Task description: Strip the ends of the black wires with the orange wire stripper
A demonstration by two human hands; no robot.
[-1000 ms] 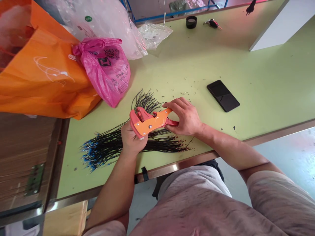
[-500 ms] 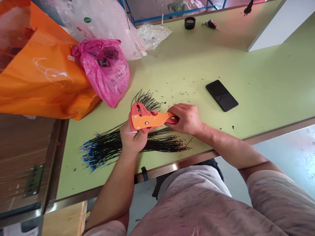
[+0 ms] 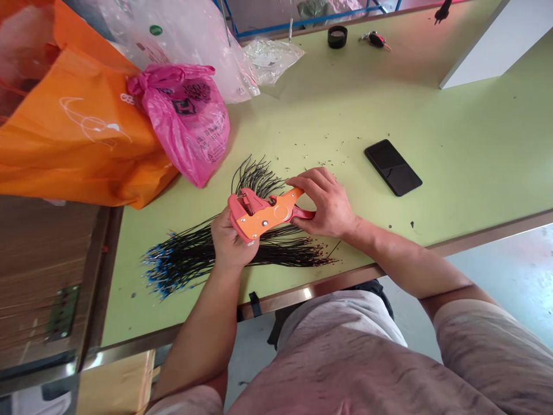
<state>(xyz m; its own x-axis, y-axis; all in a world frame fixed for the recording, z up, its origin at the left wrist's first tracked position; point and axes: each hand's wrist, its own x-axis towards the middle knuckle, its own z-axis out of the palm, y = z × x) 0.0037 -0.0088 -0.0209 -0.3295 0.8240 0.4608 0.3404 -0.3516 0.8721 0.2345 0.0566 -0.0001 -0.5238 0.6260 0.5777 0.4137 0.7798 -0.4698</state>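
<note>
An orange-and-red wire stripper [image 3: 270, 216] is gripped by my right hand [image 3: 330, 202], whose fingers are round its spread handles. My left hand [image 3: 233, 239] is closed just behind the stripper's head, its fingertips hidden by the tool. A fanned bunch of thin black wires [image 3: 259, 176] comes out beyond the left hand and appears to be held in it. Under both hands lies a larger bundle of black wires [image 3: 285, 255], with blue terminals [image 3: 162, 268] at its left ends and copper-coloured tips at its right ends.
Left are an orange bag [image 3: 86, 138], a pink plastic bag [image 3: 190, 127] and clear plastic bags [image 3: 185, 40]. A black phone [image 3: 393, 167] lies to the right. At the back are a black cap [image 3: 337, 37], keys [image 3: 375, 39] and a white panel [image 3: 479, 52]. Small scraps dot the green tabletop [image 3: 470, 161].
The stripper's handles have spread apart as my right hand's fingers loosened. Its head has tilted and dropped slightly, and its jaws look more open. My left hand has barely moved.
</note>
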